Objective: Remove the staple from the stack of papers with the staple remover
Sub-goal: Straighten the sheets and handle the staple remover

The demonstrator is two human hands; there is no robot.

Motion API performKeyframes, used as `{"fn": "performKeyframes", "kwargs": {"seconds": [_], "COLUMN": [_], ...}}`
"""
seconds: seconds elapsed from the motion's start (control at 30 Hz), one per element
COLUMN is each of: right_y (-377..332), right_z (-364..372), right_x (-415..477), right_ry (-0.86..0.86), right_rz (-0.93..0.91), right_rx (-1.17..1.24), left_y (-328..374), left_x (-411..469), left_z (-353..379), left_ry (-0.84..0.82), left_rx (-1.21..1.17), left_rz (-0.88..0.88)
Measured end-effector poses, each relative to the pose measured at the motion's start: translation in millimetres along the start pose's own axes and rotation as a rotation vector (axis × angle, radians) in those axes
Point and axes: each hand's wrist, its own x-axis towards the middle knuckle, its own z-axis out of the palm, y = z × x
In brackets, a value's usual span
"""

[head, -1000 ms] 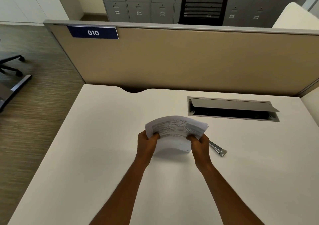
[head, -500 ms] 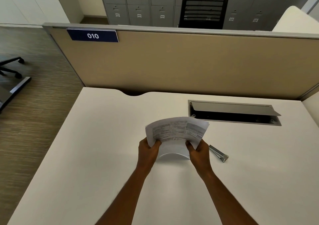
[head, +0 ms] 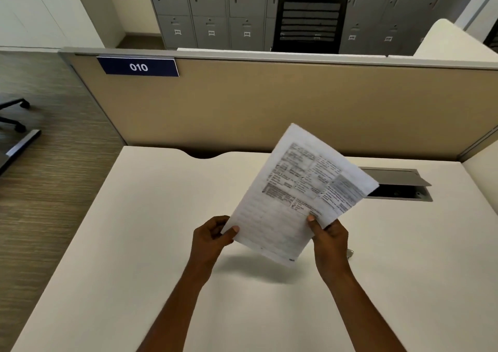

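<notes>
Up over the white desk (head: 129,243), two hands hold the stack of papers (head: 296,198). The left hand (head: 210,239) pinches the near corner, thumb on top. The right hand (head: 330,239) pinches the right edge. The papers tilt. A tiny shiny bit of the staple remover (head: 349,253) peeks out beside the right hand.

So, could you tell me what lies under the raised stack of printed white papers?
The paper stack shades bare white desk. Beside the right hand, only a silvery metal tip shows, likely the staple remover; the hand covers the rest.
</notes>
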Motion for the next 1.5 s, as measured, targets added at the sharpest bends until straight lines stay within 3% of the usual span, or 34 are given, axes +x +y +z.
{"fn": "performKeyframes", "kwargs": {"seconds": [0.1,0.2,0.43,0.6,0.83,1.17,1.3,1.5], "right_y": [4.2,15.5,11.9,-18.1,-29.2,24.0,47.3,54.7], "right_z": [5.8,15.4,2.8,-36.2,-37.5,-19.7,-21.1,-16.6], "right_x": [-3.5,-11.1,-4.9,18.5,31.8,12.5,6.9,10.7], "right_ry": [0.011,0.032,0.075,0.008,-0.247,-0.051,-0.053,-0.135], "right_rz": [0.128,0.246,0.317,0.192,0.08,0.026,0.043,-0.03], "right_rx": [0.215,0.321,0.36,0.098,-0.266,-0.305,-0.388,-0.477], "left_y": [-3.3,-4.1,9.8,16.5,19.8,-0.6,-21.7,-32.1], "left_x": [-5.9,-8.8,2.6,11.3,14.4,10.7,9.4,12.7], "left_z": [9.6,30.0,22.6,-4.5,-5.7,-8.7,-13.9,-24.4], "left_ry": [-0.064,-0.098,0.012,0.072,0.052,0.111,0.145,0.127], "left_rx": [-0.309,-0.444,-0.17,-0.028,0.141,0.122,0.113,0.09], "left_rz": [-0.116,-0.127,-0.01,0.025,0.103,0.116,0.025,0.063]}}
